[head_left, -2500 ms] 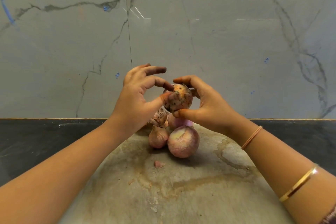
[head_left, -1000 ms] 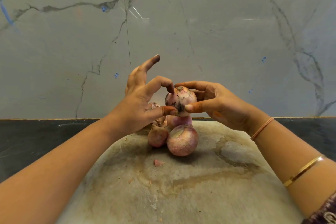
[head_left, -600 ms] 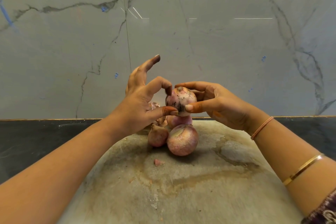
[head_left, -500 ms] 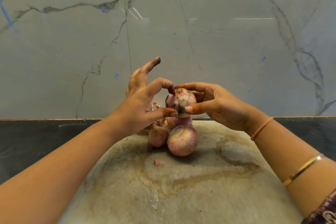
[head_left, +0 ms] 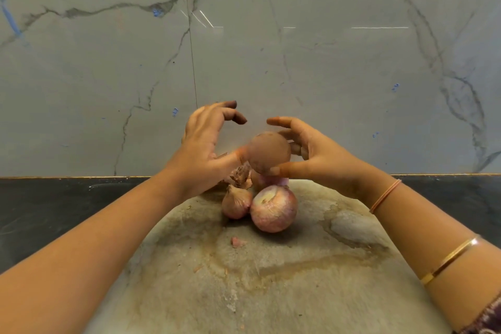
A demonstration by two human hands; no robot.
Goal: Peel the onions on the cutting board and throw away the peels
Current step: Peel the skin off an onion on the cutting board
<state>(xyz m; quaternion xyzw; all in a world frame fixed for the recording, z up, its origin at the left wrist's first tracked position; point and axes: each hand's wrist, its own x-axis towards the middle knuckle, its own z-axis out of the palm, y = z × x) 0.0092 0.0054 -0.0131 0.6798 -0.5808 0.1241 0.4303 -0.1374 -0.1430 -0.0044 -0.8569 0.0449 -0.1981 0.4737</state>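
- Onion [head_left: 268, 153], blurred, is sitting in our right hand [head_left: 322, 163] above the cutting board [head_left: 271, 293]; the thumb is curling beneath it and the fingers are cupping behind.
- Our left hand [head_left: 206, 149] is hovering loosely spread, its thumb reaching the held bulb's left side and its other fingers arching clear above.
- We are seeing a big onion [head_left: 273, 209] and a small onion [head_left: 236, 202] lying touching on the board, with dry peels [head_left: 241, 173] just behind them.
- A peel scrap [head_left: 238, 242] is lying nearer us.
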